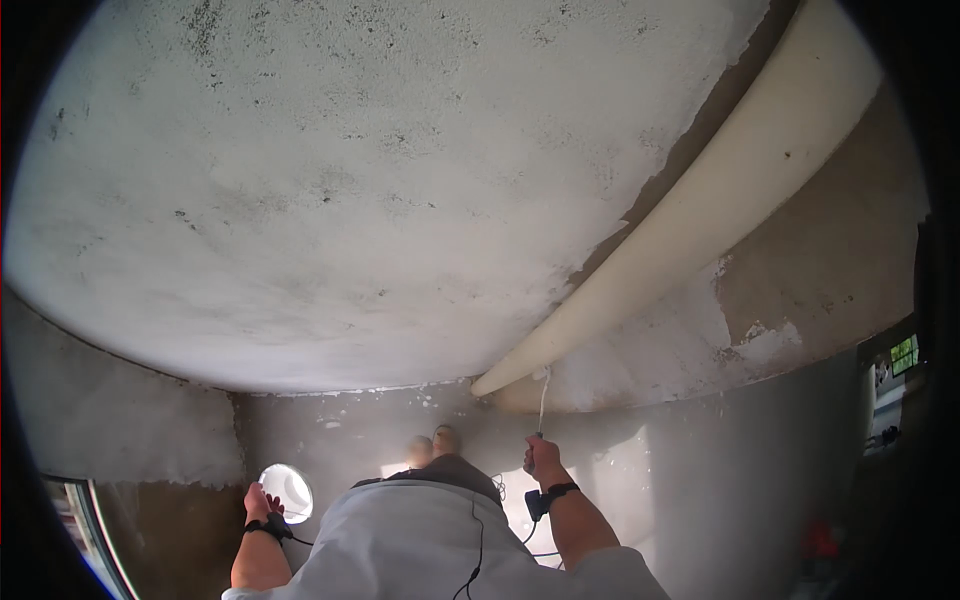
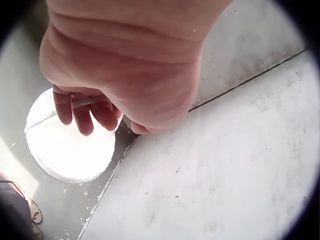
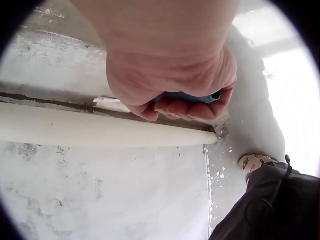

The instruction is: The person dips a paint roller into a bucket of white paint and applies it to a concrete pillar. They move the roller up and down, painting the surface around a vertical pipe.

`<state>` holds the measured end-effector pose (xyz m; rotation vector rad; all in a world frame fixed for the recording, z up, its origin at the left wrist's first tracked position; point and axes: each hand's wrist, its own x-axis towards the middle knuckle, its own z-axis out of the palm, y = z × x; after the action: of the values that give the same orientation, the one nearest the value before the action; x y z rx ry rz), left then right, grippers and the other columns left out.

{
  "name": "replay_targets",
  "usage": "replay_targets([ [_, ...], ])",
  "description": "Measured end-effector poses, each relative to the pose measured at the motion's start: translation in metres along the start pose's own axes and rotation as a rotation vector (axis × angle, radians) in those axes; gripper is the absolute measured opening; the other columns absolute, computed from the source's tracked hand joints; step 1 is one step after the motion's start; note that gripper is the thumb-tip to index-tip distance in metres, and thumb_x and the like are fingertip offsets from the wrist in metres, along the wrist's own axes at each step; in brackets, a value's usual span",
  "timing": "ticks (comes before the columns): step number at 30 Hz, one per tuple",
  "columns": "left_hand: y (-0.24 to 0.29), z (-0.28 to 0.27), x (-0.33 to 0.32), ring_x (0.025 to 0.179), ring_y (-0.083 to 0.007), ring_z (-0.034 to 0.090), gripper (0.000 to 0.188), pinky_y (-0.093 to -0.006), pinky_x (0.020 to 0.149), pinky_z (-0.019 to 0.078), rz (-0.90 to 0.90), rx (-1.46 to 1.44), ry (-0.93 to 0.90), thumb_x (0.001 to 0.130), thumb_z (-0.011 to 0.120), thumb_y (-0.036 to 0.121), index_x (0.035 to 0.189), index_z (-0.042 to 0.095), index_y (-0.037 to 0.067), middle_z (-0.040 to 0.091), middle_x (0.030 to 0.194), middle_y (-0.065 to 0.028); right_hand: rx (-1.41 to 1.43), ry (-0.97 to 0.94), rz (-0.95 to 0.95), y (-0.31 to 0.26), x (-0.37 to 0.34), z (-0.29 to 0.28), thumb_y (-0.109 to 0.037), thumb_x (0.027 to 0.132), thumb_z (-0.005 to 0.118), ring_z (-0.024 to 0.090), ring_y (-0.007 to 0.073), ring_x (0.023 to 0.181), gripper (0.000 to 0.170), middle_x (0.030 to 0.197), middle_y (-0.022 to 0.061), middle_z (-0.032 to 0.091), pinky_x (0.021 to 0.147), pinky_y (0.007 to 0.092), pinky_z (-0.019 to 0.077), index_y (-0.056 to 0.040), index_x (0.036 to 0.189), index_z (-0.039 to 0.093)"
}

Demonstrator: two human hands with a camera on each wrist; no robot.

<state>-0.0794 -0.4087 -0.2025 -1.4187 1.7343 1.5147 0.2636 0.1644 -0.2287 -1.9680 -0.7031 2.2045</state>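
White-coating a wall (image 1: 390,180), apparently: gripping paint tool (image 3: 189,96) in right hand (image 1: 545,458), bucket (image 1: 290,492) in left hand (image 1: 260,503), with fingers curled on both; probably needing careful strokes beside pipe (image 1: 690,215) next.

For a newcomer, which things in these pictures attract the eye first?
Probably the long cream pipe, slanting down from the head view's upper right. Next, the bright white bucket held by the left hand, lower left there. Then the blue-handled tool gripped in the right hand, low and right of centre.
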Motion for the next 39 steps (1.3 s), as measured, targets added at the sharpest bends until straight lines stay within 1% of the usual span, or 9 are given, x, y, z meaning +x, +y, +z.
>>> replay_targets([
  [8,-0.020,-0.038,-0.008,0.078,-0.0235,0.047,0.029,-0.0418,0.066,0.0374,-0.044,-0.048,0.059,0.079,0.055,0.031,0.102,0.046,0.015,0.043,0.088,-0.0034,0.083,-0.033,-0.018,-0.024,0.062,0.028,-0.019,0.079,0.064,0.038,0.0178,0.035,0.022,0.048,0.0039,0.041,0.034,0.0335,0.0308,-0.0103,0.066,0.048],
  [11,-0.031,-0.045,-0.017,0.078,-0.0230,0.047,0.030,-0.0410,0.065,0.0373,-0.045,-0.101,0.079,0.080,0.055,0.031,0.103,0.045,0.015,0.043,0.090,-0.0037,0.017,-0.035,-0.045,-0.039,0.046,0.044,-0.018,0.080,0.061,0.038,0.0150,0.038,0.028,0.049,-0.0008,0.038,0.037,0.0304,0.0317,-0.0166,0.061,0.041],
  [14,-0.040,-0.054,-0.023,0.076,-0.0225,0.047,0.028,-0.0405,0.064,0.0376,-0.038,-0.159,0.127,0.081,0.054,0.031,0.102,0.045,0.016,0.043,0.087,-0.0036,0.066,-0.061,-0.031,-0.041,0.047,0.044,-0.019,0.079,0.064,0.039,0.0184,0.035,0.022,0.048,0.0038,0.039,0.033,0.0339,0.0307,-0.0104,0.067,0.047],
  [17,-0.049,-0.063,-0.021,0.077,-0.0222,0.049,0.027,-0.0397,0.067,0.0405,-0.018,-0.165,0.048,0.081,0.054,0.032,0.099,0.046,0.013,0.044,0.081,-0.0013,0.037,-0.030,-0.066,-0.037,0.055,0.041,-0.018,0.079,0.063,0.039,0.0183,0.035,0.023,0.048,0.0032,0.038,0.033,0.0339,0.0303,-0.0111,0.066,0.046],
  [21,-0.044,-0.043,-0.045,0.075,-0.0215,0.048,0.027,-0.0403,0.067,0.0390,-0.025,-0.161,0.142,0.083,0.053,0.032,0.101,0.045,0.014,0.043,0.081,-0.0031,0.050,-0.030,-0.062,-0.031,0.054,0.038,-0.018,0.080,0.062,0.037,0.0179,0.035,0.025,0.047,0.0029,0.038,0.033,0.0333,0.0295,-0.0120,0.064,0.045],
  [27,-0.043,-0.029,-0.013,0.083,-0.0230,0.047,0.034,-0.0426,0.073,0.0381,-0.056,-0.092,0.075,0.081,0.054,0.033,0.107,0.043,0.012,0.044,0.091,-0.0026,0.007,-0.001,-0.051,-0.026,0.029,0.022,-0.020,0.081,0.059,0.038,0.0147,0.037,0.026,0.047,-0.0002,0.038,0.036,0.0310,0.0310,-0.0162,0.061,0.043],
  [29,-0.035,-0.012,-0.022,0.077,-0.0220,0.045,0.018,-0.0396,0.067,0.0358,-0.070,-0.075,0.125,0.077,0.054,0.029,0.087,0.043,0.018,0.040,0.078,0.0005,-0.037,0.009,-0.009,-0.018,0.022,0.010,-0.020,0.082,0.059,0.037,0.0141,0.036,0.026,0.047,-0.0006,0.038,0.035,0.0300,0.0303,-0.0163,0.062,0.043],
  [36,-0.016,0.015,0.008,0.086,-0.0223,0.048,0.025,-0.0420,0.073,0.0374,-0.086,-0.037,0.046,0.079,0.056,0.032,0.096,0.045,0.017,0.044,0.086,0.0011,-0.070,0.097,-0.032,0.018,0.002,-0.039,-0.017,0.083,0.062,0.033,0.0100,0.033,0.028,0.047,-0.0033,0.036,0.031,0.0262,0.0243,-0.0165,0.063,0.042],
  [39,-0.013,0.032,0.021,0.086,-0.0218,0.049,0.027,-0.0406,0.072,0.0381,-0.059,-0.018,0.007,0.080,0.057,0.034,0.097,0.045,0.017,0.044,0.088,0.0011,-0.022,0.066,0.011,0.035,-0.006,-0.056,-0.017,0.081,0.064,0.037,0.0101,0.035,0.025,0.049,-0.0017,0.040,0.032,0.0263,0.0273,-0.0130,0.065,0.046],
])
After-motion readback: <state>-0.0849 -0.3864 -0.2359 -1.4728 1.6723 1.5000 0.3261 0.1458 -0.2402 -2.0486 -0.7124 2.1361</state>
